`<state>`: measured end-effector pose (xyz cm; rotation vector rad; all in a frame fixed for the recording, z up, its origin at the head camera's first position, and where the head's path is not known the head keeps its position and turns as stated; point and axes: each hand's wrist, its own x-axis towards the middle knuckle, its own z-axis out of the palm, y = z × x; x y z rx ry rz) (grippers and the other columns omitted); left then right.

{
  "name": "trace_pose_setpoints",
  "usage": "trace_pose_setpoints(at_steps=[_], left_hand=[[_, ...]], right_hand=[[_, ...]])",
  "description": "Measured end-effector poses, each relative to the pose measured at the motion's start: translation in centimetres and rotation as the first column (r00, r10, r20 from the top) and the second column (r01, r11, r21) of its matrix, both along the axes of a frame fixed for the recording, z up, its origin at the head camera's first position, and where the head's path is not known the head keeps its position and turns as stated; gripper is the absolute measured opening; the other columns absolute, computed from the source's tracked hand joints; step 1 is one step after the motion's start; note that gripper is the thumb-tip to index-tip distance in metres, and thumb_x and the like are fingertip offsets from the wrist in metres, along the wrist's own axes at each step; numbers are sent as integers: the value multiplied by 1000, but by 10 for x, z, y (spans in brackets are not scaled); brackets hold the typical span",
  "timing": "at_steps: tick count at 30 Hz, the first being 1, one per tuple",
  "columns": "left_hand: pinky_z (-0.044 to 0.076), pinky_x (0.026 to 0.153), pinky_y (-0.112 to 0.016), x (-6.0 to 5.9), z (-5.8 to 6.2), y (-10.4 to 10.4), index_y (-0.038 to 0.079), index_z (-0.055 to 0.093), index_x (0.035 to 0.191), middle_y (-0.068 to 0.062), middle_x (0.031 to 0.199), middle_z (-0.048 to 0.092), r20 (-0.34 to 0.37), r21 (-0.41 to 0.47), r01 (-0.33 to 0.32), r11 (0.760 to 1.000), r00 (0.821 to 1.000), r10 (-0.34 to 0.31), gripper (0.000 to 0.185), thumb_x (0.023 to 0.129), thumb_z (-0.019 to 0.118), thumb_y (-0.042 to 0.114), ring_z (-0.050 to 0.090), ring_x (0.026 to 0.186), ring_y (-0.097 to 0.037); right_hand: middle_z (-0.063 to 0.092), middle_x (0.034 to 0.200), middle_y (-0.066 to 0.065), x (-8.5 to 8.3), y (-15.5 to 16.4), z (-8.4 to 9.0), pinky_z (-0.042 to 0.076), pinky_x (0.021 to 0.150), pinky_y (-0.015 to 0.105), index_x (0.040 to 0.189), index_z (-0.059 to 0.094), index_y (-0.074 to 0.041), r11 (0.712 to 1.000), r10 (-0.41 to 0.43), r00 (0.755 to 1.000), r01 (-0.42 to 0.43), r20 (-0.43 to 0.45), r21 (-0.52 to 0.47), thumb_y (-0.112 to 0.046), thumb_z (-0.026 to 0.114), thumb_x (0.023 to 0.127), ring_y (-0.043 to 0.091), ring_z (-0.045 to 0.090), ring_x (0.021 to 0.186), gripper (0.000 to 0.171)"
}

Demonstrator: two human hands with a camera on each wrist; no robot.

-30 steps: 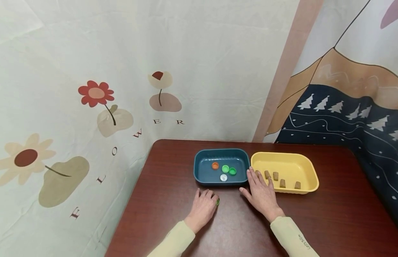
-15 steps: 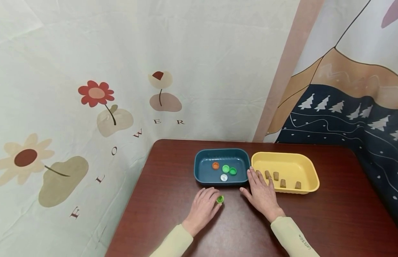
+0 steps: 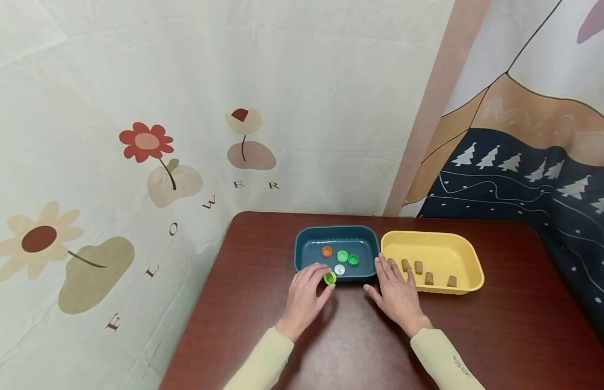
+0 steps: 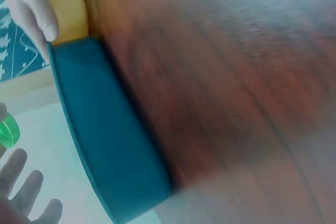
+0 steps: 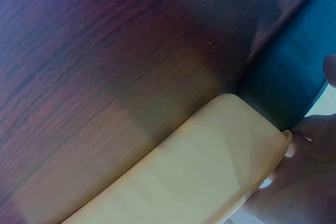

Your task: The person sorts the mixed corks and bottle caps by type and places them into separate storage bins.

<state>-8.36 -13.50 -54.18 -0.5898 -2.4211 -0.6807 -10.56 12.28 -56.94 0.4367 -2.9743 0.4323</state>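
Over the near rim: left hand [image 3: 305,295] pinches a green cap [image 3: 330,278] at its fingertips, right above the front wall of the blue tray [image 3: 302,254].
Right hand: flat on the table [image 3: 501,336], fingers [image 3: 383,267] straight and holding nothing, tips against the corner of the yellow tray [image 3: 469,260] just beside the blue one.
Blue tray holds: an orange cap [image 3: 326,251], two more green caps [image 3: 348,258], a white cap [image 3: 339,269].
Yellow tray holds: brown corks [image 3: 419,268], standing apart.
Risk, rim: I'd say the cap sits so close to the wall that an early release could bounce it back onto the table.
Risk, grip: a fingertip pinch only; a slip could send it rolling.
Risk, trays: the right hand's touch may nudge the yellow tray.
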Motion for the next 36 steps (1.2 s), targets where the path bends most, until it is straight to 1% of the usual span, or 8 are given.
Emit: trace_pose_setpoints(at_steps=[5, 11, 15, 18, 23, 28, 34, 36], left_hand=[[50, 101, -48, -13, 5, 1, 11, 75, 120, -3, 119, 71, 98, 41, -57, 998, 994, 53, 36, 88, 84, 24, 64, 118, -23], [50, 100, -48, -35, 9, 3, 12, 74, 122, -4, 115, 72, 224, 23, -124, 992, 968, 116, 36, 89, 83, 24, 65, 112, -25], [50, 98, -47, -49, 9, 3, 12, 74, 122, -4, 114, 72, 245, -29, -147, 989, 958, 149, 35, 90, 82, 24, 65, 110, -26], [51, 95, -46, -58, 8, 3, 13, 74, 120, -4, 112, 72, 242, -103, -158, 982, 954, 178, 34, 90, 81, 26, 66, 107, -26], [52, 93, -48, -72, 5, 6, 12, 75, 118, -6, 112, 71, 290, -232, -154, 960, 932, 219, 32, 91, 81, 26, 66, 106, -27], [53, 89, -50, -81, 3, 10, 12, 76, 118, -8, 111, 72, 361, -293, -124, 948, 904, 230, 30, 90, 82, 23, 67, 105, -29], [54, 72, -48, -87, -1, 13, 17, 79, 110, -6, 100, 73, 357, -350, -89, 933, 908, 221, 22, 89, 81, 16, 69, 92, -31], [53, 68, -47, -88, -2, 14, 18, 79, 109, -7, 96, 72, 362, -368, -85, 926, 904, 227, 22, 87, 81, 14, 69, 88, -32]], right_hand=[[32, 167, 15, -1, 0, -1, 23, 114, 72, 159, 38, -2, 1000, -1, 1000, 1, -1, -4, -53, 65, 98, 41, 36, 148, 84], [32, 167, 15, 0, 1, -1, 22, 114, 73, 159, 38, -2, 1000, -5, 1000, 5, 4, -12, -53, 65, 98, 42, 36, 148, 84], [32, 167, 15, 1, 1, 0, 22, 114, 73, 159, 37, -2, 1000, -8, 1000, 8, 8, -13, -52, 66, 98, 42, 36, 148, 84], [32, 166, 15, 1, 1, 1, 22, 114, 72, 159, 38, -2, 1000, -9, 1000, 9, 9, -13, -51, 66, 98, 42, 36, 148, 83], [32, 166, 16, 2, 1, 1, 22, 114, 72, 159, 38, -2, 1000, -9, 1000, 9, 5, -14, -50, 66, 98, 42, 37, 148, 82], [32, 166, 16, 1, 1, 1, 23, 114, 73, 158, 39, -2, 1000, -7, 1000, 7, 1, -10, -51, 66, 98, 42, 37, 148, 83], [34, 165, 17, 0, 1, -2, 23, 113, 72, 157, 40, -1, 1000, -4, 1000, 4, -26, -11, -50, 66, 98, 42, 38, 147, 82], [35, 165, 16, 0, 1, -2, 23, 114, 72, 157, 41, -1, 1000, -3, 1000, 3, -28, -12, -50, 66, 98, 42, 38, 147, 82]])
